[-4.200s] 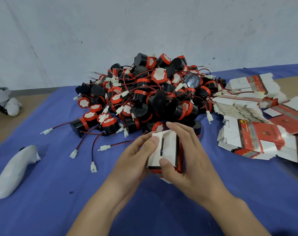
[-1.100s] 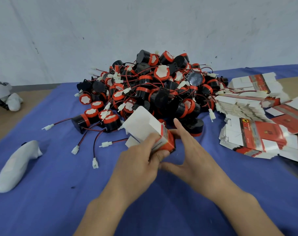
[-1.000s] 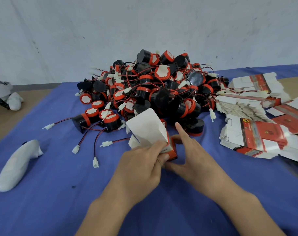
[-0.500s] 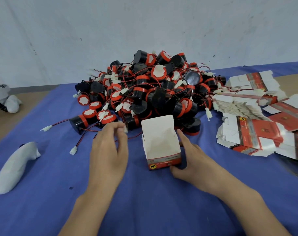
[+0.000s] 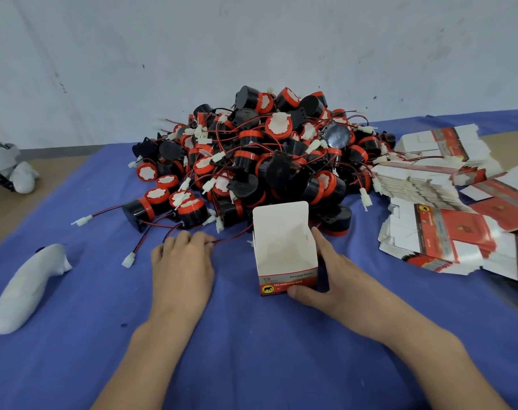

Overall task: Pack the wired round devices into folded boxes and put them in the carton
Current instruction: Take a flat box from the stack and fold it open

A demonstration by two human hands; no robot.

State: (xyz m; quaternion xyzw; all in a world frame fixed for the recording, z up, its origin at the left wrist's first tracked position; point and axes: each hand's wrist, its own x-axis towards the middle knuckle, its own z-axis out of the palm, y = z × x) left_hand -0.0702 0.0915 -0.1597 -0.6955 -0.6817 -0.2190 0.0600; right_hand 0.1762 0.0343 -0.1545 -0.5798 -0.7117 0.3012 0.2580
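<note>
A folded white and red box [image 5: 284, 250] stands upright on the blue cloth [image 5: 252, 335], its top flap open and nothing visible inside. My right hand [image 5: 326, 276] holds it, thumb on the lower front and fingers along its right side. My left hand [image 5: 182, 270] lies to the left of the box, fingertips curled onto a red and black wire [image 5: 234, 236] that runs to the pile. The heap of black and red round devices [image 5: 266, 161] with white connectors sits just behind. No carton is in view.
Stacks of flat unfolded boxes [image 5: 435, 232] lie at the right. A white elongated object [image 5: 27, 288] rests on the cloth at the left, and a white and grey item [image 5: 12, 170] sits at the far left edge. A pale wall stands behind.
Both hands were turning the box a second ago. It now stands upright and open in my right hand alone. My left hand let go and moved left and forward onto a wire.
</note>
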